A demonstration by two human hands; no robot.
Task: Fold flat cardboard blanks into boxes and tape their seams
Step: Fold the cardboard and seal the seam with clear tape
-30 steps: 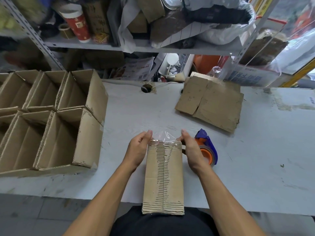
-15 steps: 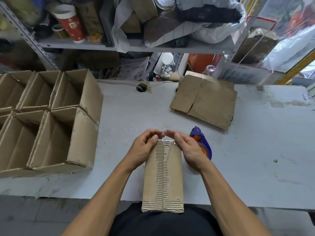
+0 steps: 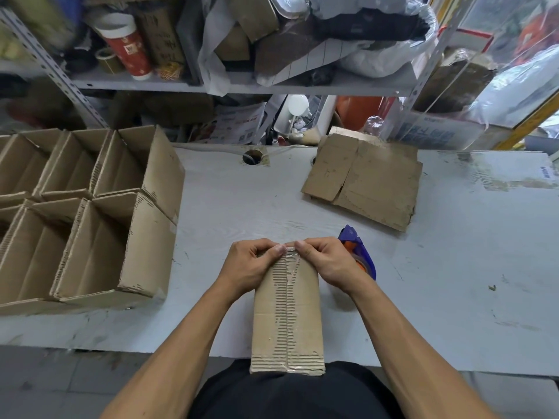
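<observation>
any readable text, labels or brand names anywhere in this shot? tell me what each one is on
No text can be read for certain.
Red and white paper cup on the shelf: a small gold mark, too blurred to read.
White printed leaflet behind the table: red and dark print, too small.
White box with blue characters at the back right: blurred, unreadable.
Small blue mark at the grey table's far right edge: unreadable.
Brown cardboard box under both hands: unprinted.

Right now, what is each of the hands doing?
Left hand: curled over the box at its far end.
Right hand: same, gripping that end.
</observation>
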